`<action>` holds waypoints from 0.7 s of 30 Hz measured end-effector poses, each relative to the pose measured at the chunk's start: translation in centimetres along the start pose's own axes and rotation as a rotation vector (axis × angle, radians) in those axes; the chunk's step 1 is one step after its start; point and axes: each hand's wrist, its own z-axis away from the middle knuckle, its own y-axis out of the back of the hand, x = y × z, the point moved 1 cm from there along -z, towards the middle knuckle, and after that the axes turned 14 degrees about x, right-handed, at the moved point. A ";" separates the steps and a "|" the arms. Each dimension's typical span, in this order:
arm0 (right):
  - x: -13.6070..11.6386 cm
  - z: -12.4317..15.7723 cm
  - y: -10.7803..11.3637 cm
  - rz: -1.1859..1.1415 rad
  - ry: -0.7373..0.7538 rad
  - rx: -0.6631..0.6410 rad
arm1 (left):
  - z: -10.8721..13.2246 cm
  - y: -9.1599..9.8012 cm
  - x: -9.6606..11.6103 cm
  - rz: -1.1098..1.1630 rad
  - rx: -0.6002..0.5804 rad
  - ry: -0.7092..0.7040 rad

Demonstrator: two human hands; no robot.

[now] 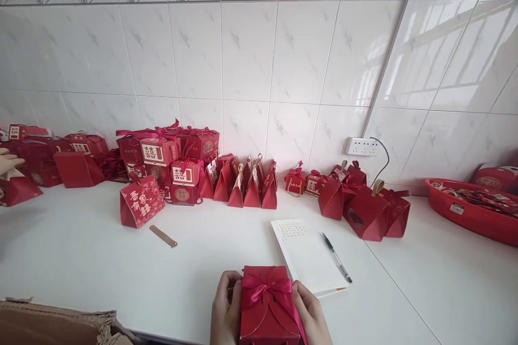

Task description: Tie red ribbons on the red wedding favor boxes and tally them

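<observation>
A red gift box [265,321] with a pink ribbon bow [267,288] on its top is held between my two hands at the table's near edge. My left hand [227,307] wraps its left side, fingers curled at the upper corner. Against the right side presses my right hand [311,312], thumb toward the top. The bow looks tied, with a ribbon tail running down the right. Just beyond the box lie an open notebook [313,259] with handwriting and a black pen [337,257]. The lower part of the box is out of frame.
Stacked red boxes [159,151] and several triangular boxes [235,191] line the tiled wall. More red boxes [364,210] stand right, near a red basin [465,210]. A tan strip [163,236], a torn cardboard box [52,326] and another person's hand [8,160] are at left.
</observation>
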 end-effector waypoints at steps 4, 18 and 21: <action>0.0 0.0 0.0 0.002 0.026 -0.007 | 0.0 0.0 0.1 -0.003 0.006 0.004; -1.9 0.3 0.7 0.130 0.031 -0.071 | 0.3 0.3 0.6 -0.128 -0.034 -0.042; -2.4 0.5 1.0 0.154 0.009 -0.059 | 0.5 0.6 0.6 -0.160 -0.018 -0.012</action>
